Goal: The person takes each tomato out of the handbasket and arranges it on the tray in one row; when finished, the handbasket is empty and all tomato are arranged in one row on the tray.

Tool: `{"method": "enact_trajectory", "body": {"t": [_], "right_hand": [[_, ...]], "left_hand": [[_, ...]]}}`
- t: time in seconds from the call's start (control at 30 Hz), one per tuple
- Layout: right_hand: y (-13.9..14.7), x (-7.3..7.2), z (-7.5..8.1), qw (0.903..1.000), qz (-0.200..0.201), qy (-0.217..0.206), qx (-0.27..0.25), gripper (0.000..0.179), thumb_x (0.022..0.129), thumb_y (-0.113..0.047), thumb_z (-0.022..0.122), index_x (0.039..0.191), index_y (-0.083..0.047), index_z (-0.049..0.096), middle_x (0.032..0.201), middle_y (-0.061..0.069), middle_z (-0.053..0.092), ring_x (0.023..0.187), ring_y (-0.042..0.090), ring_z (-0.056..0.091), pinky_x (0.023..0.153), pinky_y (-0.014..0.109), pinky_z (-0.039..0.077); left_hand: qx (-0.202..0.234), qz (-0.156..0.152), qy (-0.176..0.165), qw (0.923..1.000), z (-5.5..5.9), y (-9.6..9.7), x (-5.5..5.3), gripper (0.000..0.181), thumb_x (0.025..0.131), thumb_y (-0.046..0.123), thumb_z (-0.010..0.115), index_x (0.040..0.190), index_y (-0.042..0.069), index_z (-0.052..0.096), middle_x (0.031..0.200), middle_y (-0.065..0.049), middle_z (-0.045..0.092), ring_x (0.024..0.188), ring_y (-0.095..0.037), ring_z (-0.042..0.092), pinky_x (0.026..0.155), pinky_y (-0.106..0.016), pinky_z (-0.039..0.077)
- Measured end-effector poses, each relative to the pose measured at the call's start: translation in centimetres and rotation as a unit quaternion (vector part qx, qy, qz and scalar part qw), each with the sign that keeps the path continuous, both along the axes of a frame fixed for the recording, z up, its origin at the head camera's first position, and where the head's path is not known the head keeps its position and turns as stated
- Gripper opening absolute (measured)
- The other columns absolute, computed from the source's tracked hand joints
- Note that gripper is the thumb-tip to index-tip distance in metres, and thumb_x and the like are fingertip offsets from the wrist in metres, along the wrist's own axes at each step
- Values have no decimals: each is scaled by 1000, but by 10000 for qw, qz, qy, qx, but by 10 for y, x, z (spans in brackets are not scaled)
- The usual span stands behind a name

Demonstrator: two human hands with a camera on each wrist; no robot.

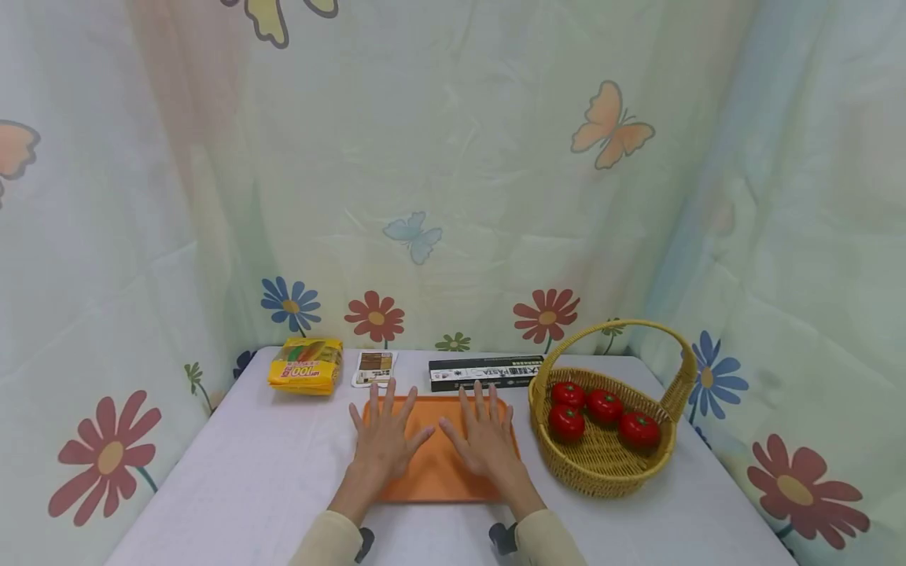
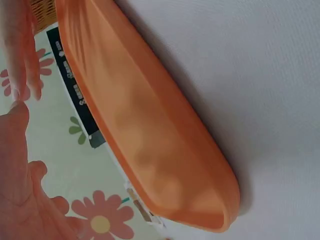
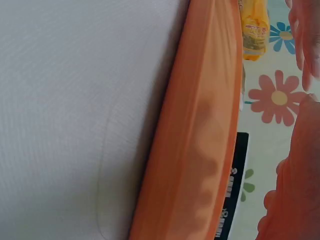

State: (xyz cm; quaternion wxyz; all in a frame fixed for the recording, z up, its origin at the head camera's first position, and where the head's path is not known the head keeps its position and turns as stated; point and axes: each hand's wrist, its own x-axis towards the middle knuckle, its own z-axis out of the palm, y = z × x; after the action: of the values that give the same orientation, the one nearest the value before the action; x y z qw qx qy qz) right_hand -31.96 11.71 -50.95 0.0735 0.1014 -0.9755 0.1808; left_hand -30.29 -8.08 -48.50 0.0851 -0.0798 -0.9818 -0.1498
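Both hands hover over an orange tray [image 1: 442,483], fingers spread and palms down. The left hand [image 1: 382,440] is above the tray's left part, and the right hand [image 1: 484,440] above its right part. Neither holds anything. In the left wrist view the tray [image 2: 150,125] lies below the left hand [image 2: 25,190], with a gap between them. The right wrist view likewise shows the tray [image 3: 200,150] apart from the right hand [image 3: 295,175]. Soft finger shadows fall on the tray floor.
A wicker basket [image 1: 602,479] with an arched handle stands right of the tray, holding several red tomatoes [image 1: 605,406]. Along the back lie a yellow packet [image 1: 306,367], a small brown-and-white packet [image 1: 374,369] and a long black pasta box [image 1: 484,373]. Printed curtains [image 1: 460,173] enclose the white table [image 1: 269,464].
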Motion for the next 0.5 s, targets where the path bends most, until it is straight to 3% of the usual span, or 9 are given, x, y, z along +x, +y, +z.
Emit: {"method": "enact_trajectory", "body": {"t": [0.13, 0.23, 0.37, 0.5], "right_hand": [[7, 6, 15, 9992, 275, -132, -266, 85, 107, -68, 47, 170, -12, 35, 179, 23, 16, 166, 47, 9, 129, 76, 13], [25, 20, 47, 9930, 827, -416, -738, 76, 107, -62, 57, 161, -9, 50, 169, 21, 42, 158, 43, 36, 125, 68, 35], [72, 38, 100, 9708, 1816, -887, -1295, 48, 103, -43, 75, 136, -8, 71, 134, 9, 74, 124, 31, 69, 106, 55, 59], [128, 34, 126, 9496, 2368, -1161, -1692, 33, 99, -29, 81, 124, -7, 76, 115, 4, 79, 105, 21, 75, 94, 36, 65]], "left_hand": [[470, 73, -496, 9976, 7, -11, 5, 90, 100, 64, 66, 170, 17, 34, 177, -24, 23, 162, -54, 16, 115, -92, 17], [1081, 145, -1192, 9869, 12, -30, 13, 105, 95, 61, 76, 170, 6, 28, 175, -31, 20, 160, -58, 14, 113, -93, 19], [1507, 164, -1987, 9683, 8, -59, 24, 129, 84, 57, 89, 169, -6, 15, 171, -39, 18, 158, -61, 19, 119, -84, 24], [1679, -21, -2290, 9588, -2, -77, 32, 144, 74, 49, 99, 167, -12, 7, 167, -43, 26, 154, -61, 30, 123, -74, 32]]}}
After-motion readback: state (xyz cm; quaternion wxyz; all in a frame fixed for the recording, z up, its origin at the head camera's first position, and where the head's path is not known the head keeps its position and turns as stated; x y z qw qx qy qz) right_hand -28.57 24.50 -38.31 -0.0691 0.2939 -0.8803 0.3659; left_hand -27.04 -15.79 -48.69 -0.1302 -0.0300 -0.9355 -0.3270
